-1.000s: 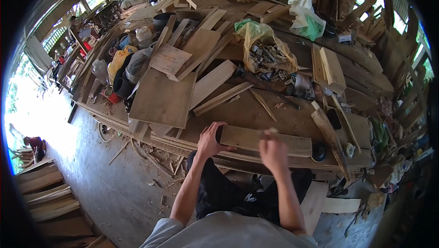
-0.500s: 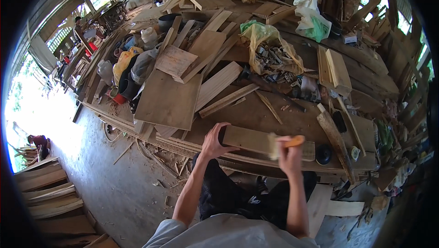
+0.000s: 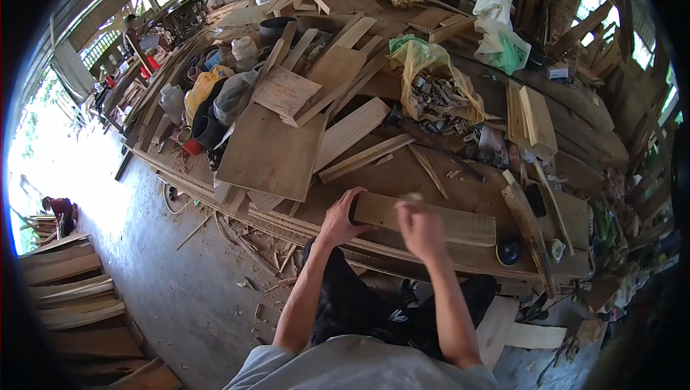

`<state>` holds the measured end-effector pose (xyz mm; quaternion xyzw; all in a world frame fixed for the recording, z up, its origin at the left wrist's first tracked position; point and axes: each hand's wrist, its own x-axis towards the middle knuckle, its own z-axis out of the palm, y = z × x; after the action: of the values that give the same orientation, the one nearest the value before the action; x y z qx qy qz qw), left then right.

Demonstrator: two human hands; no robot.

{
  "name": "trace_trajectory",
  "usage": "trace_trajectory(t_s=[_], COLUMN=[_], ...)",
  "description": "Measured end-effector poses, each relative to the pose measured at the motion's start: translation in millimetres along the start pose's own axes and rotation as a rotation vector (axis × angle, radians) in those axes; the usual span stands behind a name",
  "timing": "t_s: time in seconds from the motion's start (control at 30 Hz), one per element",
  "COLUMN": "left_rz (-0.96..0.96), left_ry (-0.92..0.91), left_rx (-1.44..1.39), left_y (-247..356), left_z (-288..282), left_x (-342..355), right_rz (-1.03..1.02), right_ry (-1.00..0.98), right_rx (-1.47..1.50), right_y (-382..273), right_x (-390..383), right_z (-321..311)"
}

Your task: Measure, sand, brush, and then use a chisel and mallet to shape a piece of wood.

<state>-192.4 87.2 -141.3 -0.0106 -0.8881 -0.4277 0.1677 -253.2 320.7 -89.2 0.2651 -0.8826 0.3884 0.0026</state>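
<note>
Long, narrow, light-brown wooden board (image 3: 466, 226).

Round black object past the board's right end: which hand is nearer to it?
Right. The right hand is over the board, left of the round black object; the left hand is farther left, at the board's other end.

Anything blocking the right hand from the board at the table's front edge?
Nothing visible stands between the right hand and the board. The left hand is at the board's left end; the round black object sits just past its right end, not between them.
</note>
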Motion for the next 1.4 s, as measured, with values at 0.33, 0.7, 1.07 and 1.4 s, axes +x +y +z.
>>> trace_trajectory(t_s=[0.33,0.7,1.07,1.4], left_rz=[-0.010,0.019,-0.035,0.008], left_ry=[0.005,0.039,0.061,0.056], left_rx=[-0.052,0.012,0.001,0.018], left_y=[2,8,-21,8], left_z=[4,1,9,0], left_x=[0,1,-6,-1], right_rz=[-0.098,0.192,-0.225,0.192], right_ry=[-0.063,0.366,0.039,0.271], right_rx=[0.108,-0.345,-0.031,0.000], right_y=[-12,94,-54,74], right_x=[14,-12,48,-14], right_z=[4,-95,75,-74])
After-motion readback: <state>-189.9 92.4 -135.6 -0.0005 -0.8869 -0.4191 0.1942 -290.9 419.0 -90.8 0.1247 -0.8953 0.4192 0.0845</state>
